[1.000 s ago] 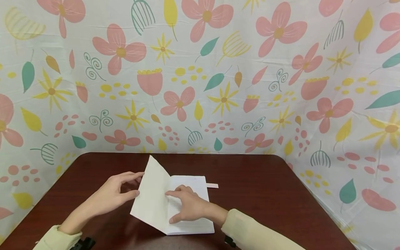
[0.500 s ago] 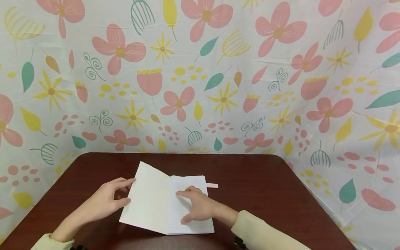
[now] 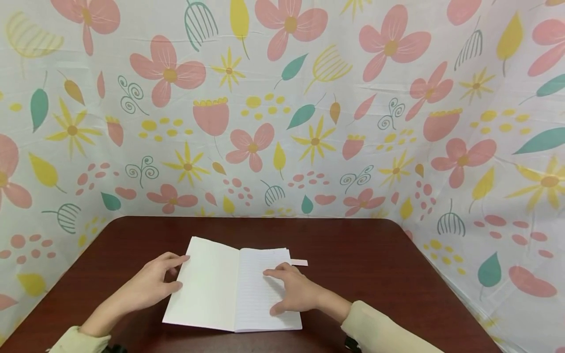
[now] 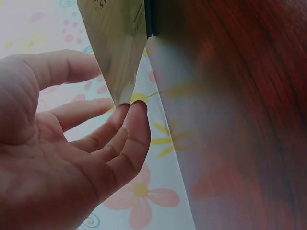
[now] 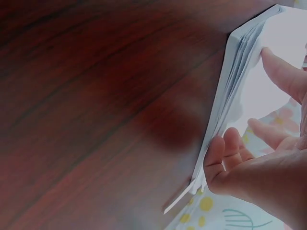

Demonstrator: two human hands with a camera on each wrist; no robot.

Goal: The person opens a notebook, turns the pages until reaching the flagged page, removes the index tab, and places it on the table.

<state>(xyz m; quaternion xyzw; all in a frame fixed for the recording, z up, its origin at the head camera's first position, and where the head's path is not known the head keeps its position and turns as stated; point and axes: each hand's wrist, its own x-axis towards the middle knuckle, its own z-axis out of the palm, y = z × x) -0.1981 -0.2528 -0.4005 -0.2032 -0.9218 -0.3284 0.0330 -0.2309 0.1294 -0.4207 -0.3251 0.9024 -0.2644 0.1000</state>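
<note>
A notebook (image 3: 269, 294) lies open on the dark table, its right side a block of white ruled pages. The left leaf, a blank cream cover (image 3: 203, 284), tilts slightly above the tabletop. My left hand (image 3: 152, 282) is at the cover's outer edge. In the left wrist view, its fingertips (image 4: 138, 110) touch the lower corner of the cover's tan, printed outside (image 4: 115, 52). Over the ruled page is my right hand (image 3: 302, 291), fingers spread and pointing left. The right wrist view shows its fingers (image 5: 216, 151) beside the page edges.
A narrow pale strip (image 3: 299, 263) sticks out from the notebook's right side. The brown table (image 3: 362, 255) meets a floral-patterned cloth (image 3: 282, 122) behind and at both sides. Each wrist wears a dark device below a pale sleeve (image 3: 375, 323).
The cover has swung left and down from a steep angle to nearly flat, my left hand moving with it. My right hand has slid rightward across the page.
</note>
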